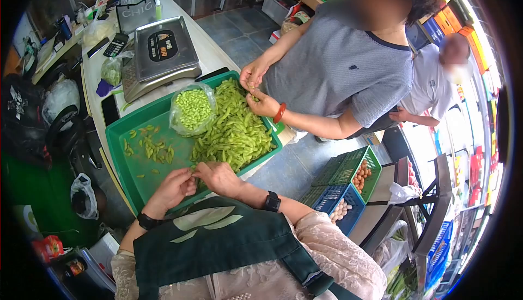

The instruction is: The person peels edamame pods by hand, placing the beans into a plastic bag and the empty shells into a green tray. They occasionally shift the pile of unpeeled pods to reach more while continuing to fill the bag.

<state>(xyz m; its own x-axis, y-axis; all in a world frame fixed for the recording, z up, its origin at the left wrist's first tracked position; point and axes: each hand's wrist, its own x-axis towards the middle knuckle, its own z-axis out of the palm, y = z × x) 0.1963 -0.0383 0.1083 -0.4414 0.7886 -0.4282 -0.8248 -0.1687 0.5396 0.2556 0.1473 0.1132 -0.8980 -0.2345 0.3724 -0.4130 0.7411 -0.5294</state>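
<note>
Both hands meet over the near edge of a green tray [122, 136], fingertips pinched together on a small green pod [193, 170], mostly hidden by the fingers. My left hand [173, 187] wears a dark band at the wrist; my right hand [219, 179] has a black watch. Beyond them in the tray lies a large heap of green pods [237, 131]. A clear bag of shelled green beans [193, 109] rests beside the heap. Flat empty-looking pods [155, 148] are scattered on the tray's left side.
Across the tray a person in a grey shirt [338, 65] holds both hands over the pods. A scale [166, 49], calculator [116, 45] and phone [110, 109] stand on the table. Crates of eggs [362, 177] are at the right. Another person [433, 76] stands behind.
</note>
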